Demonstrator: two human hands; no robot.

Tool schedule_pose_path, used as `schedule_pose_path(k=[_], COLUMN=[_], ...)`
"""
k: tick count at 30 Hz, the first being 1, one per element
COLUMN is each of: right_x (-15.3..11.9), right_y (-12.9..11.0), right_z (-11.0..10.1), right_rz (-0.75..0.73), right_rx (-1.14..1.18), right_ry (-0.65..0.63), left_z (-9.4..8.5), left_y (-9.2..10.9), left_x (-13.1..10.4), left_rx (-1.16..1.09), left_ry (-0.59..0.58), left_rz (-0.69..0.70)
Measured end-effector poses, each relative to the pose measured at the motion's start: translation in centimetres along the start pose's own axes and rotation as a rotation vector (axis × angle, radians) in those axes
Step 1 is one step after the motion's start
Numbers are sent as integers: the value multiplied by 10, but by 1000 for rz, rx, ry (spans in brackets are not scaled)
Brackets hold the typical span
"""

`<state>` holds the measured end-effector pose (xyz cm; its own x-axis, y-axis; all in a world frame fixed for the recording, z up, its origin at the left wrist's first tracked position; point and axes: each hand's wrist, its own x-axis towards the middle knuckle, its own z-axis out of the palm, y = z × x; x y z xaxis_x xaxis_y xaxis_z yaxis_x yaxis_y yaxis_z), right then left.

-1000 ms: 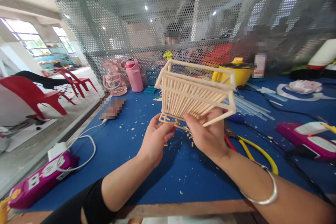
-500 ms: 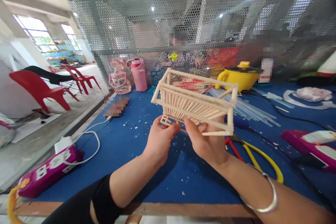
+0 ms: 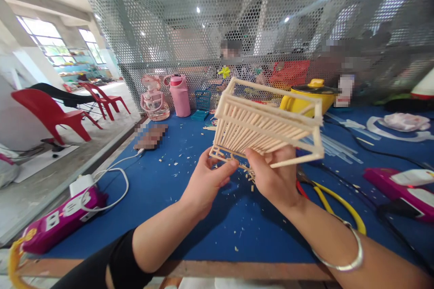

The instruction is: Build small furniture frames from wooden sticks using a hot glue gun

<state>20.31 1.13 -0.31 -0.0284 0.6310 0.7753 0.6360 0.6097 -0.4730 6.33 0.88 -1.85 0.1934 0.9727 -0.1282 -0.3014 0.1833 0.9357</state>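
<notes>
Between my hands, held up over the blue table, is a small model frame (image 3: 267, 115) built of pale wooden sticks, with a slanted row of thin sticks across it. My right hand (image 3: 274, 176) grips its lower right part, thumb in front and the other fingers partly hidden behind. At its lower left corner my left hand (image 3: 215, 174) pinches the ladder-like end, thumb and fingers closed on it. Small cut stick pieces (image 3: 251, 176) show just below the frame, between the hands.
Pliers with red and yellow handles (image 3: 342, 203) lie right of my right hand. Clear glue sticks (image 3: 339, 146), a yellow pot (image 3: 313, 97), a pink bottle (image 3: 179, 97) and a phone (image 3: 152, 137) stand or lie around. Purple power strips (image 3: 64, 216) flank the table (image 3: 142, 207).
The frame has moved right and slightly up, tilting down to the right, with my right hand following. Small stick pieces now show beneath it. My left hand stays at its left end.
</notes>
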Motion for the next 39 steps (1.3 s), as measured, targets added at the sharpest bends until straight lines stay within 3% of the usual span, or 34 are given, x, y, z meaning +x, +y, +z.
schedule_pose_path(k=[2,4,7,9,11,15,18,20,23,28,30,33,39], right_x=[2,3,4,7,12,25,29,29,26,20,16,9,-2], right_y=[4,7,9,8,6,7,10,13,22,48,51,42,25], right_z=[1,2,5,6,7,5,3,3,4,5,8,19,44], right_rz=[92,179,270,362,553,1111,1297,1259,1092,631,509,365,199], right_rx=[151,329,450,549,757,1137,1231,1251,1099,49,-112,-158,-273], right_ry=[59,75,13,-39,-132,-349,-425,-472,-510,-523,-597,-695,-729], left_z=[-9,-18,-28,-35,-44,-61,-63,-59,-56,-65,-71,-73,-67], left_y=[4,10,19,22,22,18,13,10,11,18,18,12,3], left_x=[1,8,24,34,40,37,30,28,33,50,57,65,64], left_rx=[47,143,327,356,327,365,571,643,526,382,375,351,376], left_ry=[90,85,-160,-290,-325,-394,-417,-321,-133,141,183,197,122], left_rz=[30,192,445,532,559,599,658,657,614,528,473,435,368])
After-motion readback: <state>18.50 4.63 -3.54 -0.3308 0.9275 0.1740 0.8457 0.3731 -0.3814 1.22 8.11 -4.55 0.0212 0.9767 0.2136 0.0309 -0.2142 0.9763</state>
